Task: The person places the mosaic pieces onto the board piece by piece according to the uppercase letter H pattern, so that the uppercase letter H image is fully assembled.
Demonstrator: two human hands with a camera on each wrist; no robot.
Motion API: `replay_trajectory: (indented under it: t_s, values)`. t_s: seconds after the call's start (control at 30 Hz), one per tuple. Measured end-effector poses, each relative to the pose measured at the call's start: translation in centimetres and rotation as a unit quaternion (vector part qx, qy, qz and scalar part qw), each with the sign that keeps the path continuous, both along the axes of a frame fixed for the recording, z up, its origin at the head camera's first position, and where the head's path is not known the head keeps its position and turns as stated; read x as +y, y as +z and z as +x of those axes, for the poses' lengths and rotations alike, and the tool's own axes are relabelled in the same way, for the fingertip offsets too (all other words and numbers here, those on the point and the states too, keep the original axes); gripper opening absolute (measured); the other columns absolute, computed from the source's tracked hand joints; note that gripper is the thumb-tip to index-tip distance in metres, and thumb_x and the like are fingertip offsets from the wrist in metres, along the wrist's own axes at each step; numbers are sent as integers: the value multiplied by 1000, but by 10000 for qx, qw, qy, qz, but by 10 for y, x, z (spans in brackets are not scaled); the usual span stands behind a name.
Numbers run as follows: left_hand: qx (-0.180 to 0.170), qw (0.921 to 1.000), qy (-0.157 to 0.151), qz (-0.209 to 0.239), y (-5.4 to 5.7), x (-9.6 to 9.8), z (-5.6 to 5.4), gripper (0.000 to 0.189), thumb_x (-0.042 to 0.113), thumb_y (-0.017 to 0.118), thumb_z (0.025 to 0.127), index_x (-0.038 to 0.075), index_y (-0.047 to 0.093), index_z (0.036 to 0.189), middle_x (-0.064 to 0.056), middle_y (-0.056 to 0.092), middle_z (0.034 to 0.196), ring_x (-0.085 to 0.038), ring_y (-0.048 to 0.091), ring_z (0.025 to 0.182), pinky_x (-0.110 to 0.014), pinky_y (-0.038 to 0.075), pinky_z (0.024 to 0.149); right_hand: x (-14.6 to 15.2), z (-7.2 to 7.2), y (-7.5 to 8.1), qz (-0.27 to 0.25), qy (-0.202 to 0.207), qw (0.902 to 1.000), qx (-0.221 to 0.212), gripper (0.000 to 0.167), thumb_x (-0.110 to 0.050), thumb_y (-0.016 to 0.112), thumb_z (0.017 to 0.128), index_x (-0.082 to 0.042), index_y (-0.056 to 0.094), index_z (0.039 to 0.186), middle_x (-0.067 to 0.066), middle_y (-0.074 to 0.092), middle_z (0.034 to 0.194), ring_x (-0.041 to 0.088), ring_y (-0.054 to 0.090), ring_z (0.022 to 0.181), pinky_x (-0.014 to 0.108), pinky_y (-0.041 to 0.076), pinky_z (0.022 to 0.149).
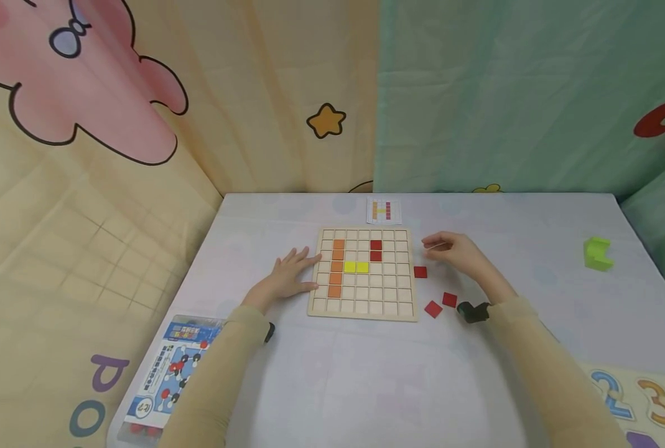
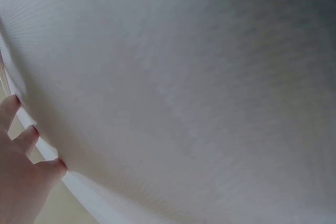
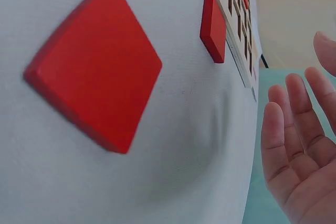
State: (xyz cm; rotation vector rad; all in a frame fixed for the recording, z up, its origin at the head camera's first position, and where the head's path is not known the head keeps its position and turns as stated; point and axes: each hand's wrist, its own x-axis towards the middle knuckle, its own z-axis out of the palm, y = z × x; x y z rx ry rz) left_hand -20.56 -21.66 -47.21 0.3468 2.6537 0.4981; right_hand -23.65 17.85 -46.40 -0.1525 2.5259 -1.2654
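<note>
A wooden grid board (image 1: pixel 385 294) lies on the table with a column of orange tiles (image 1: pixel 337 266), two yellow tiles (image 1: pixel 356 267) and two red tiles (image 1: pixel 376 250) in its cells. My left hand (image 1: pixel 287 274) lies spread at the board's left side, thumb and a fingertip at the rim; in the left wrist view its fingers (image 2: pixel 31 140) touch the cloth. Off the board's right edge my right hand (image 1: pixel 452 250) hovers with nothing in it, fingers loosely bent. Below it lie three loose red tiles, one red tile (image 3: pixel 213 29) close against the board and a nearer red tile (image 3: pixel 97 69).
Behind the board lies a small pattern card (image 1: pixel 384 211). A light green block (image 1: pixel 598 254) sits at the far right. A boxed set (image 1: pixel 170 373) stands at the front left, and a number board (image 1: pixel 640 398) at the front right.
</note>
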Motion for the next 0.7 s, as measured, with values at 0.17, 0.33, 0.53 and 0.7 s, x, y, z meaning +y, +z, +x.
replay_trajectory:
  t_s: [0.17, 0.33, 0.53, 0.7]
  values:
    - [37, 10000, -18, 37, -3, -1, -1, 77, 42, 66, 92, 28, 27, 157, -8, 7, 167, -36, -3, 154, -64, -3, 120, -1, 3, -4, 45, -26, 9998, -199, 45, -25, 67, 93, -7, 57, 133, 18, 60, 131, 32, 58, 114, 46, 51, 99]
    - [59, 10000, -27, 7, -2, -1, -2, 77, 42, 66, 92, 27, 27, 157, -8, 7, 167, -36, -3, 154, -64, -2, 120, -2, 6, -8, 86, -50, 9995, -300, 46, -23, 67, 93, -7, 56, 134, 19, 57, 134, 35, 55, 120, 49, 49, 102]
    - [69, 9999, -51, 123, 3, -1, 1, 77, 42, 67, 92, 26, 28, 156, -10, 8, 167, -37, -3, 154, -64, -3, 120, -3, 11, -12, 251, 62, 9993, -253, 46, -21, 68, 92, -6, 57, 133, 19, 57, 134, 36, 54, 120, 49, 50, 101]
    - [94, 9997, -67, 195, 4, 0, 2, 77, 43, 67, 92, 25, 30, 156, -12, 11, 166, -39, -1, 153, -65, -2, 119, -5, 14, -14, 406, 204, 9988, -175, 45, -20, 70, 91, -4, 60, 131, 20, 60, 130, 36, 56, 119, 47, 51, 99]
